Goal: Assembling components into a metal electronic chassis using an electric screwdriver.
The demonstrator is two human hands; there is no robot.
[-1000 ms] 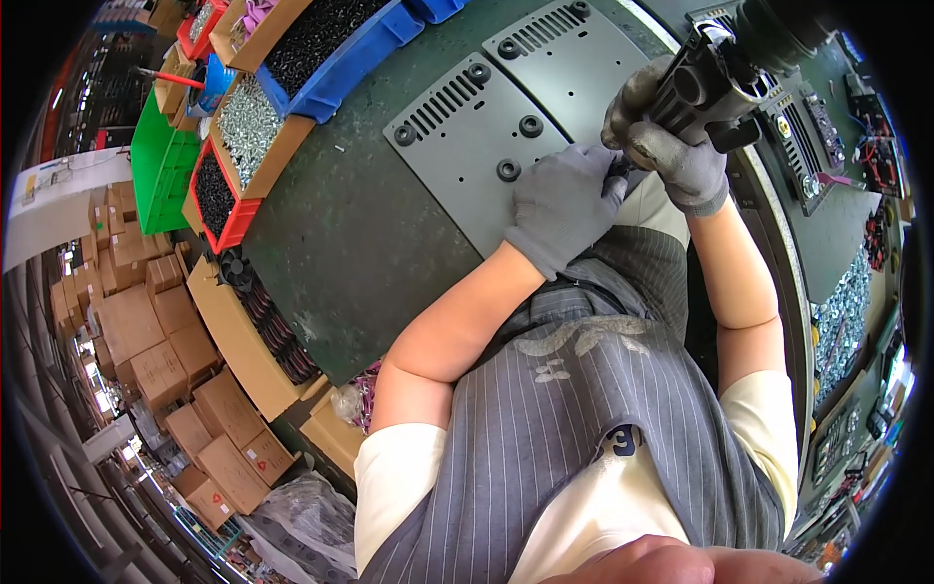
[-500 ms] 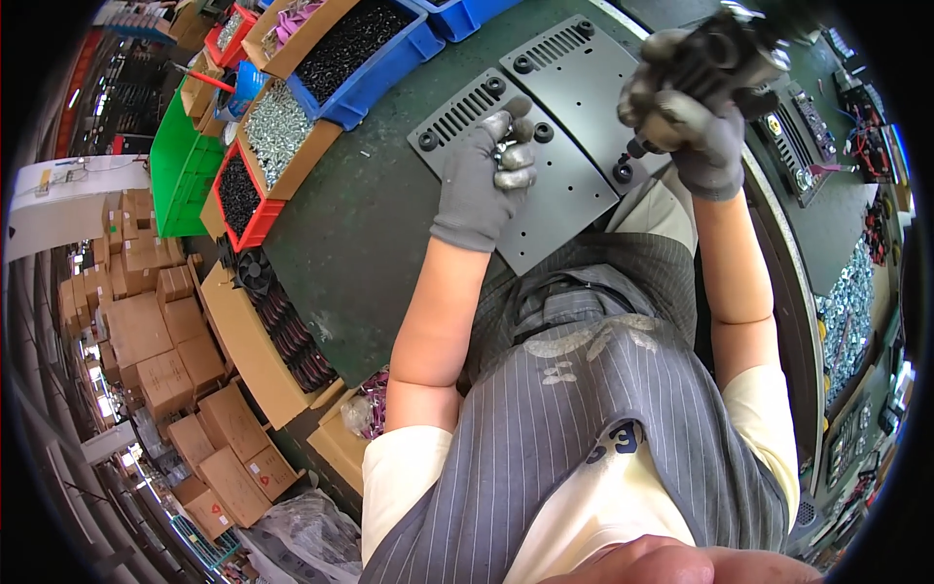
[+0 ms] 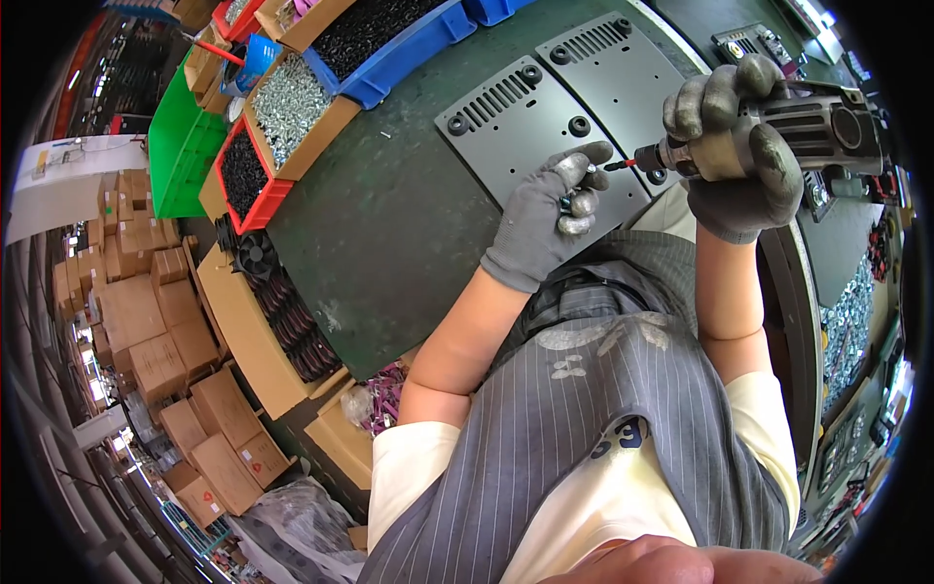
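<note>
Your left hand [image 3: 545, 219], in a grey knit glove, lies over the near edge of the nearer flat grey metal plate with a slotted vent and round black grommets [image 3: 525, 127]. Its fingers are curled in around a few small dark screws [image 3: 567, 202], with the forefinger stretched out toward the driver's tip. Your right hand [image 3: 735, 146], gloved the same, is closed tight round the body of a dark grey electric screwdriver [image 3: 817, 122] at about two o'clock from your left hand. Its red-collared bit [image 3: 623, 164] points toward nine o'clock and ends just beside your left forefinger, above the plate's near corner.

A second grey vented plate [image 3: 618, 58] lies touching the first, at one o'clock from it, both on the dark green bench mat [image 3: 389, 214]. At ten o'clock from your left hand stand open bins of fasteners: a red bin of black screws [image 3: 243, 175], a cardboard tray of silvery screws [image 3: 287, 102] and a blue bin of black parts [image 3: 379, 34].
</note>
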